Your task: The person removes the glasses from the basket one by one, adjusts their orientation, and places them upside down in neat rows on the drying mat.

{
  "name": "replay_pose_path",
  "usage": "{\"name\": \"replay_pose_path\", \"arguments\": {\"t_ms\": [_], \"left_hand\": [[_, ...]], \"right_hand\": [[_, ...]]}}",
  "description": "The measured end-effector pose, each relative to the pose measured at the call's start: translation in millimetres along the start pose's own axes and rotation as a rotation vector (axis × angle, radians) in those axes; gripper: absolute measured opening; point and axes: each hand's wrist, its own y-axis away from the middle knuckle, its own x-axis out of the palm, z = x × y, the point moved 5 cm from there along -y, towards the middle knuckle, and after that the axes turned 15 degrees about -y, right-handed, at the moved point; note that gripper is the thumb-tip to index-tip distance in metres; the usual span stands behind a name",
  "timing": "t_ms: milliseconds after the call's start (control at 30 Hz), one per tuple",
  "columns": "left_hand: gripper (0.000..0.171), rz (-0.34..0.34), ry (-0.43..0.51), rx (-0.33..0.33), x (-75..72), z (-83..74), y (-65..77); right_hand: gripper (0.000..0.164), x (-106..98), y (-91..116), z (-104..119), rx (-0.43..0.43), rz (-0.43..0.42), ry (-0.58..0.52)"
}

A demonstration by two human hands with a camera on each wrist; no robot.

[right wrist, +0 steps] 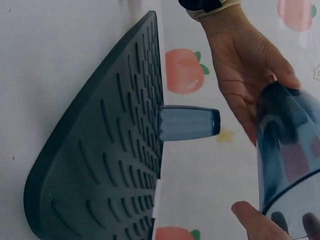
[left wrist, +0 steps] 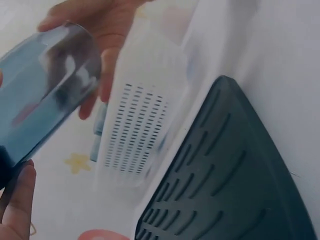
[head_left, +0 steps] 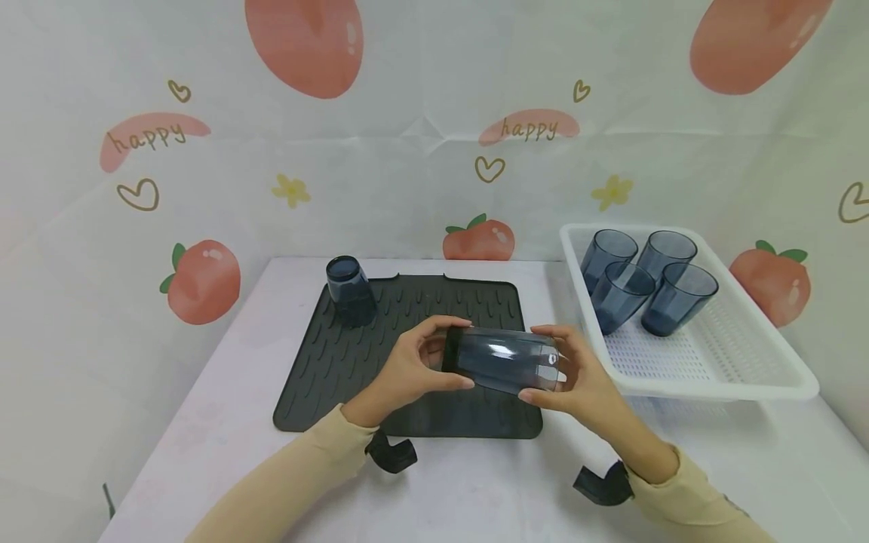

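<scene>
A smoky blue drinking glass (head_left: 502, 358) lies sideways in the air between both hands, above the front right part of a dark ribbed drying mat (head_left: 407, 415). My left hand (head_left: 421, 362) grips its dark, thick base, thumb below and fingers behind. At the rim end, my right hand (head_left: 577, 373) holds the glass with thumb in front and fingers around the far side. In the right wrist view, the open mouth of the glass (right wrist: 287, 150) faces the right hand's fingers. Another glass (head_left: 351, 292) stands upside down on the mat's back left corner.
To the right stands a white perforated basket (head_left: 720, 388) with several blue glasses (head_left: 621, 290) standing mouth up in its left part. The white table (head_left: 475, 490) carries everything. Behind it hangs a backdrop (head_left: 407, 166) printed with peaches and hearts.
</scene>
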Motion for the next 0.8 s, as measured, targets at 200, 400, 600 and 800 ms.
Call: {"name": "replay_pose_path", "arguments": {"t_ms": [200,400,600,800], "left_hand": [[0.069,0.001,0.080,0.083,-2.4,-7.5,-2.6],[0.070,0.001,0.184,0.103,0.5,-12.2,-4.4],[0.067,0.002,0.238,0.119,3.7,-16.0,-4.4],[0.069,-0.004,0.228,0.154,1.6,-24.0,-5.7]], "right_hand": [[0.079,2,-2,-7,0.013,0.055,-0.007],[0.079,6,-3,-14,0.013,0.084,0.004],[0.080,9,-3,-16,0.031,0.083,0.103],[0.085,9,1,-13,0.015,0.108,0.196]]}}
